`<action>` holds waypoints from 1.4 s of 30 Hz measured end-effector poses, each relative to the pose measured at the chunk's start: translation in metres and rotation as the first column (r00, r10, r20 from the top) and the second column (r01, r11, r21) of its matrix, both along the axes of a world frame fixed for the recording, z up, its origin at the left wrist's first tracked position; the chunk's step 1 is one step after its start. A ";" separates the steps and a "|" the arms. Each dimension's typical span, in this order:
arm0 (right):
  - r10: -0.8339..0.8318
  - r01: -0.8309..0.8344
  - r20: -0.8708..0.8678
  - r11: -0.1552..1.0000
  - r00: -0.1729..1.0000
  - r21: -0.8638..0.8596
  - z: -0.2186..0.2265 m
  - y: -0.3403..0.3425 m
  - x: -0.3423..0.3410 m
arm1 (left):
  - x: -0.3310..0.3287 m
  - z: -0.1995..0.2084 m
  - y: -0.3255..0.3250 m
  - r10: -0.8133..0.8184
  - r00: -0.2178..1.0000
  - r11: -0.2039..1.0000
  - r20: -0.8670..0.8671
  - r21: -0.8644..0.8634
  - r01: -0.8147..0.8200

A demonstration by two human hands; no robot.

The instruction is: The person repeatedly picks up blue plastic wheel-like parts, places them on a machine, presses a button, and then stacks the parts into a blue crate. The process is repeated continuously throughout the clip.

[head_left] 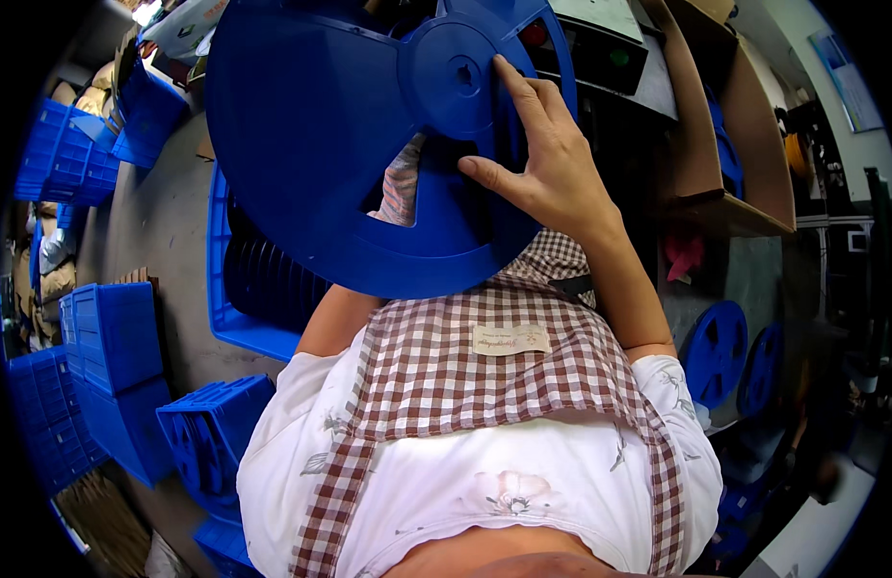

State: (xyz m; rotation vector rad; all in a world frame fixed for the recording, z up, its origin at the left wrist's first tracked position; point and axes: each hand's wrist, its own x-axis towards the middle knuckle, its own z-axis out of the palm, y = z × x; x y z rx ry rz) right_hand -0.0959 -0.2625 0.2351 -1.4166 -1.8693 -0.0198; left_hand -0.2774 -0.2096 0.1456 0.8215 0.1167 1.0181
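Observation:
A large blue plastic reel (311, 144) with a round hub and cut-out windows is held up in front of my chest, tilted. My right hand (552, 164) lies over its right side, fingers stretched out and thumb apart. The fingertips reach the hub's edge, and the thumb is over a dark window. My left forearm (335, 318) goes up behind the reel. Through one window shows striped knitted fabric that looks like a glove on my left hand (399, 188); its fingers are hidden behind the reel.
Beside me on the left, a blue crate (220, 318) holds several dark discs. Stacked blue crates (114, 337) stand farther left. An open cardboard box (773, 173) at the right contains blue reels. More blue reels (716, 352) stand at the lower right.

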 end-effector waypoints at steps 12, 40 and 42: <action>-0.046 -0.105 -0.628 0.974 0.777 -0.201 -0.008 0.010 0.012 | 0.051 -0.007 0.014 0.002 0.993 1.000 0.119 0.017 -0.004; -0.067 -0.134 -0.647 0.957 0.760 -0.257 -0.031 0.021 0.028 | 0.093 -0.030 0.032 0.062 0.966 0.996 0.251 0.042 -0.075; -0.072 -0.164 -0.659 0.943 0.748 -0.289 -0.028 0.019 0.028 | 0.098 -0.033 0.034 0.055 0.958 0.983 0.281 0.153 -0.101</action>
